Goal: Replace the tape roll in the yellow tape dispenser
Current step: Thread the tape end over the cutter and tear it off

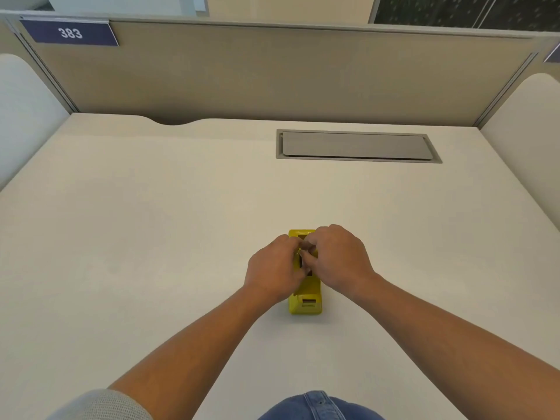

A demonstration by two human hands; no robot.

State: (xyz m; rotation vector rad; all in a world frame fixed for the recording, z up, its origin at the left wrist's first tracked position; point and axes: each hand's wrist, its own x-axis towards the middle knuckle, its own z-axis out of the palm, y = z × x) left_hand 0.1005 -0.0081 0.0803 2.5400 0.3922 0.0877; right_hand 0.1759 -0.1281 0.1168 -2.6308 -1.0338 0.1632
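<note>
The yellow tape dispenser (306, 301) stands on the pale desk, its long axis pointing away from me and its cutter end toward me. My left hand (272, 269) covers its left side and my right hand (339, 259) its right side. The fingers of both hands meet over the dispenser's middle, curled around something dark (303, 261) in the roll well. What that dark part is stays mostly hidden by the fingers. No loose tape roll shows on the desk.
A grey cable hatch (357, 145) is set flush in the desk at the back right. Beige partition walls (272, 74) close the desk at the back and both sides, with a "383" sign (70, 33) top left. My knee in jeans (318, 407) is at the near edge.
</note>
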